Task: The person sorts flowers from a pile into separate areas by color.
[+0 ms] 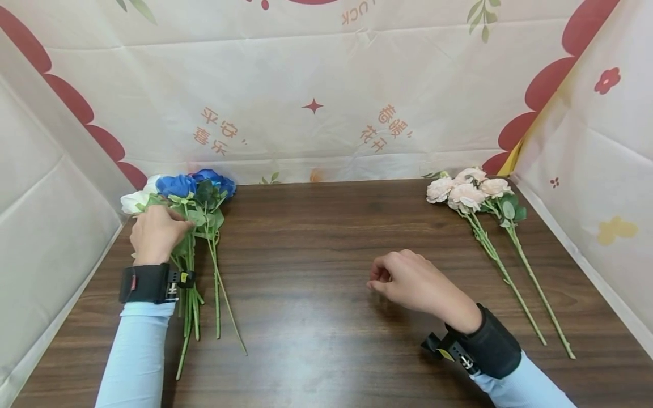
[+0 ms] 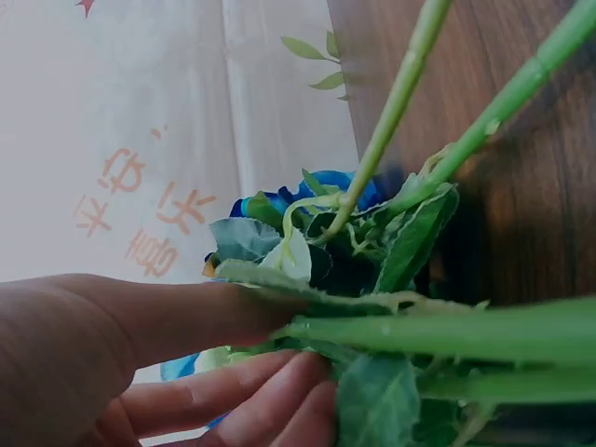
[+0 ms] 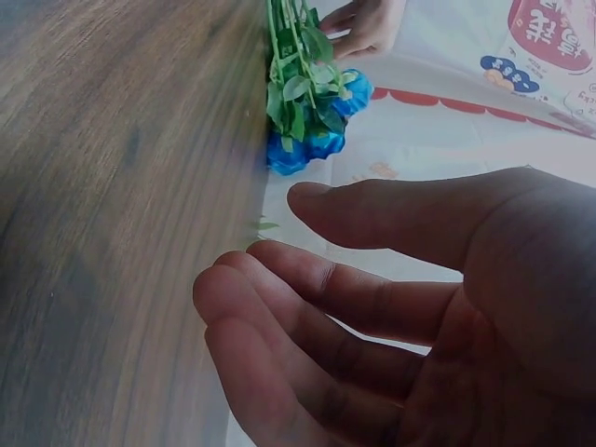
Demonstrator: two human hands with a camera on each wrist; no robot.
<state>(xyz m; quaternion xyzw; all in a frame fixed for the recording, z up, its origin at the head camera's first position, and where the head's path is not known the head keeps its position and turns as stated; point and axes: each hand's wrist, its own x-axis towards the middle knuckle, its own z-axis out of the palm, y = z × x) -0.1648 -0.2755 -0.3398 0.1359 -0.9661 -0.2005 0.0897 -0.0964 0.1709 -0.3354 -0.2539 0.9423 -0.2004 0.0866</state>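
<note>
At the left of the head view, my left hand (image 1: 159, 233) is in among artificial flowers, just below the white flowers (image 1: 135, 201) and blue flowers (image 1: 177, 185). The left wrist view shows its thumb and fingers pinching a leafy green flower stem (image 2: 447, 335); the fingertips are partly hidden by leaves. More stems (image 1: 216, 294) with leaves lie close on its right. My right hand (image 1: 410, 280) hovers over the middle right of the table, fingers loosely curled. In the right wrist view a gap shows between thumb and fingers, with nothing held.
Pale pink flowers (image 1: 466, 195) lie at the table's back right, their long stems (image 1: 535, 294) pointing toward the near right. A printed cloth (image 1: 316, 68) stands behind the brown wooden table (image 1: 306, 272), and white cloth sides (image 1: 51, 181) flank it.
</note>
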